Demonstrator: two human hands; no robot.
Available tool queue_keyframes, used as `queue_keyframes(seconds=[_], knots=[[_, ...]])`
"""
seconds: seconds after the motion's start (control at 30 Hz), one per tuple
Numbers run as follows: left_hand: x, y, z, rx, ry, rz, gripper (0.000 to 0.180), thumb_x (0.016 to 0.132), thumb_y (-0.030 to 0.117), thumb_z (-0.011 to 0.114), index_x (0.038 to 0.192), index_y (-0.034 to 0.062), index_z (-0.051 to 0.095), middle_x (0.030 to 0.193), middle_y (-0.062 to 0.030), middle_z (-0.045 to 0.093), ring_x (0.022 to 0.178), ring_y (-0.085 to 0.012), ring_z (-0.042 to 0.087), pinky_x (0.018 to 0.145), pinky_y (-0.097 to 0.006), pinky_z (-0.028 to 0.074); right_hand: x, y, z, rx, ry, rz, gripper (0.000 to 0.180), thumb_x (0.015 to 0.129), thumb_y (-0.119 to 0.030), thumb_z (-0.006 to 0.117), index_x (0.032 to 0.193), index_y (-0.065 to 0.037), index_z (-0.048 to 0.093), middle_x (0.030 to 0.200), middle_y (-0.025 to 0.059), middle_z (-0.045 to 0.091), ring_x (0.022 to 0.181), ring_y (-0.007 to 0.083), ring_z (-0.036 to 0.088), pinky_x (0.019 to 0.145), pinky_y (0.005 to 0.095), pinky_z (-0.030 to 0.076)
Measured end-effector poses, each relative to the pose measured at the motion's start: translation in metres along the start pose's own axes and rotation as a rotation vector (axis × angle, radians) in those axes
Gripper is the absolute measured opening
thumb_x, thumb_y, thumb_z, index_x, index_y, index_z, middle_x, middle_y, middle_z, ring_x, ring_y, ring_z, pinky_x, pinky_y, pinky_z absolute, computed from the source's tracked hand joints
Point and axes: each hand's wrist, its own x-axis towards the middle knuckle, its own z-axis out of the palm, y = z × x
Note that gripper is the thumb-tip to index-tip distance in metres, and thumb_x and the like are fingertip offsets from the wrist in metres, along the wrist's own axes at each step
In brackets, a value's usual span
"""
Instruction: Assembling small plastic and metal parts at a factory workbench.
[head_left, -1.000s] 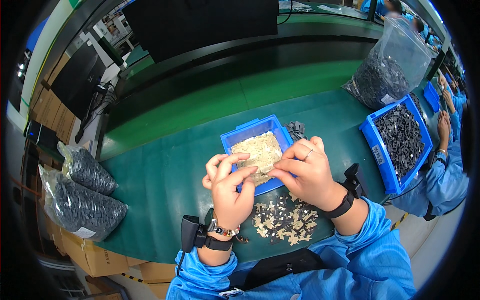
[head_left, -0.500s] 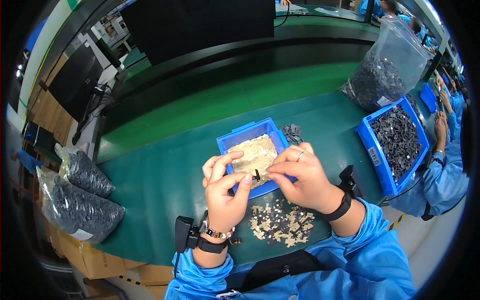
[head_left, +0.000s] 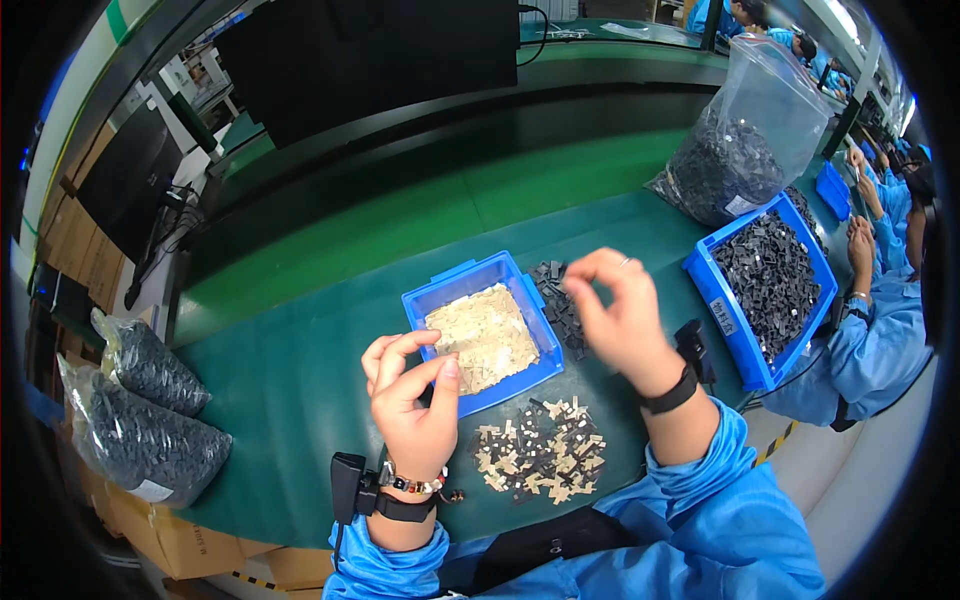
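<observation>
My left hand (head_left: 415, 405) is at the near left corner of a blue bin (head_left: 548, 372) that holds thin cream-coloured pieces (head_left: 490, 325). Its thumb and index finger come together; whatever is between them is too small to make out. My right hand (head_left: 628, 320) hovers beside a small pile of dark flat pieces (head_left: 560, 310), right of the bin. Thumb and fingertips are curled close together there, and no held part can be made out. In front of the bin lies a loose heap of mixed cream and black small parts (head_left: 540, 450).
At right a larger blue bin (head_left: 722, 318) is full of black parts, with a clear bag of dark parts (head_left: 730, 160) behind it. Two more filled bags (head_left: 145, 430) sit at the left table edge. Co-workers in blue sleeves (head_left: 880, 330) work at far right.
My hands have parted: the right moved up and right, away from the left, toward the dark pile. The small black piece seen between them is no longer visible there. The view has shifted slightly.
</observation>
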Motion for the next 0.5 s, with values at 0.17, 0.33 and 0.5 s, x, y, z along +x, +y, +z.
queue_keyframes(seconds=[0.17,0.33,0.5], knots=[[0.000,0.007,0.004,0.043,-0.035,0.032,0.006,0.080,0.003,0.070,0.084,0.0025,0.073,0.106,-0.0079,0.067,0.109,-0.0279,0.048,0.096,-0.041,0.038,0.007,0.039,0.002,-0.130,-0.060,0.170,0.033,0.077,-0.002,0.069,0.109,-0.004,0.066,0.093,0.0090,0.069,0.090,0.0242,0.066,0.085,0.0383,0.042],[0.002,0.010,0.006,0.098,-0.032,0.086,0.007,0.078,0.002,0.071,0.085,0.0032,0.073,0.104,-0.0082,0.067,0.107,-0.0290,0.049,0.094,-0.041,0.039,0.010,0.044,0.007,-0.169,-0.155,0.112,0.047,0.074,0.003,0.071,0.119,-0.003,0.061,0.106,0.0123,0.067,0.094,0.0271,0.065,0.087,0.0384,0.046],[0.000,0.005,0.005,0.059,-0.018,0.043,0.009,0.076,0.009,0.073,0.084,0.0122,0.075,0.105,0.0014,0.067,0.109,-0.0262,0.049,0.094,-0.041,0.031,0.011,0.033,0.006,-0.138,-0.153,0.126,0.048,0.074,0.006,0.069,0.120,-0.001,0.060,0.104,0.0130,0.067,0.092,0.0267,0.065,0.081,0.0342,0.052]])
